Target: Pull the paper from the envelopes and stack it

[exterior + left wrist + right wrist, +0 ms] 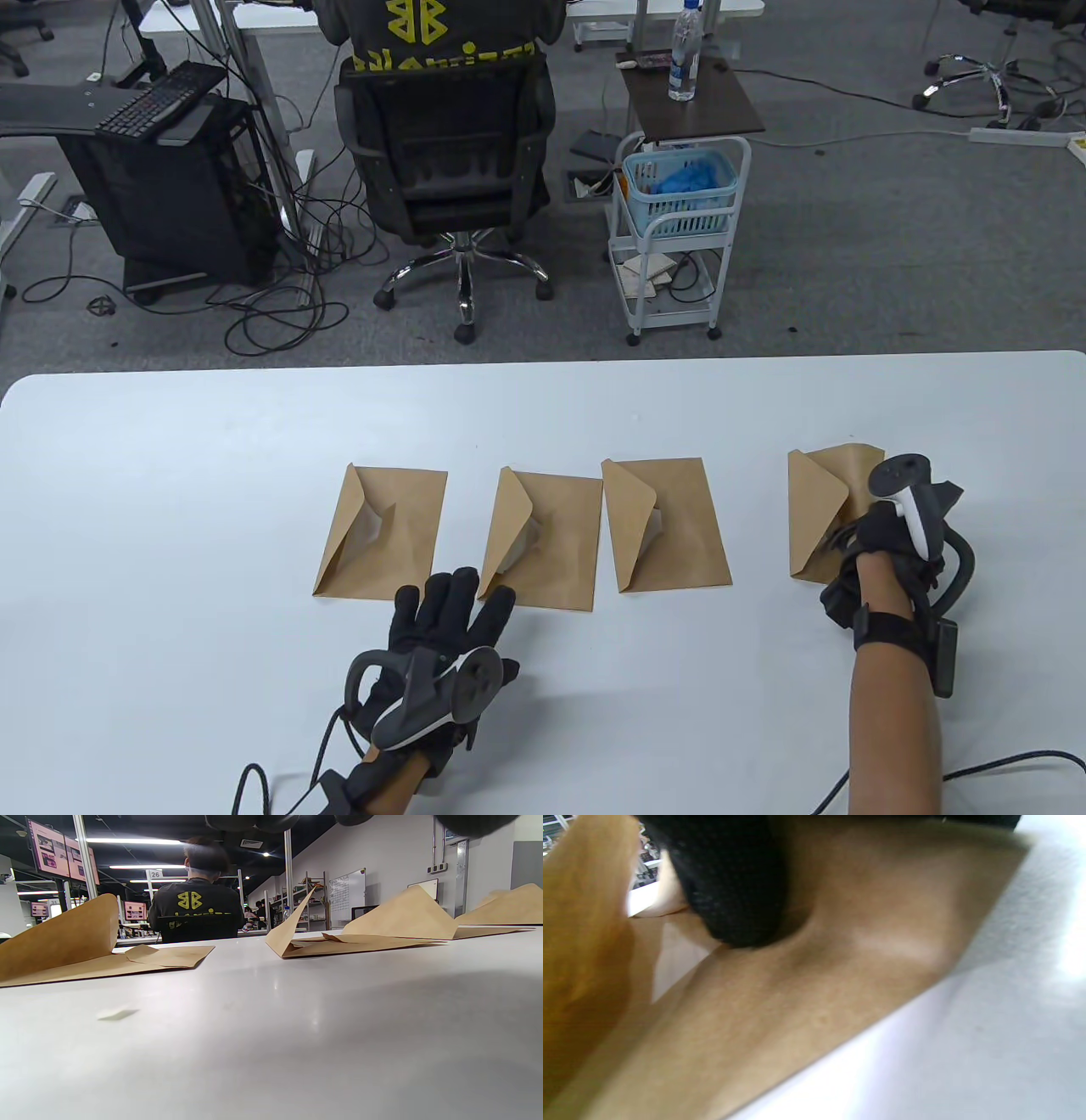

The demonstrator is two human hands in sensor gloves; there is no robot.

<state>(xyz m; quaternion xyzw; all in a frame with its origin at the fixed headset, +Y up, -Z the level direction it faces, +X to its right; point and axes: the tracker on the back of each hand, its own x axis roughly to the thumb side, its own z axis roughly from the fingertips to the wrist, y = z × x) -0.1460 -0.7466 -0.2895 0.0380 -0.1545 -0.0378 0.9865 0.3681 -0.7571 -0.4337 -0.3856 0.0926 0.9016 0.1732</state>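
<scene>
Four brown envelopes lie in a row on the white table (170,475), each with its flap open to the left. The first (399,526), second (560,543) and third (687,526) show white paper (655,522) in their mouths. My right hand (865,535) grips the fourth envelope (819,509), whose far corner curls up. In the right wrist view a gloved finger (734,899) presses on this envelope (840,984), with white paper (674,959) at the opening. My left hand (454,607) lies flat with fingers spread, just in front of the first and second envelopes, holding nothing.
In the left wrist view the envelopes' flaps stand up (63,938), and a small scrap (112,1013) lies on the table. Behind the table's far edge are an occupied office chair (450,153) and a white cart with a blue basket (679,195).
</scene>
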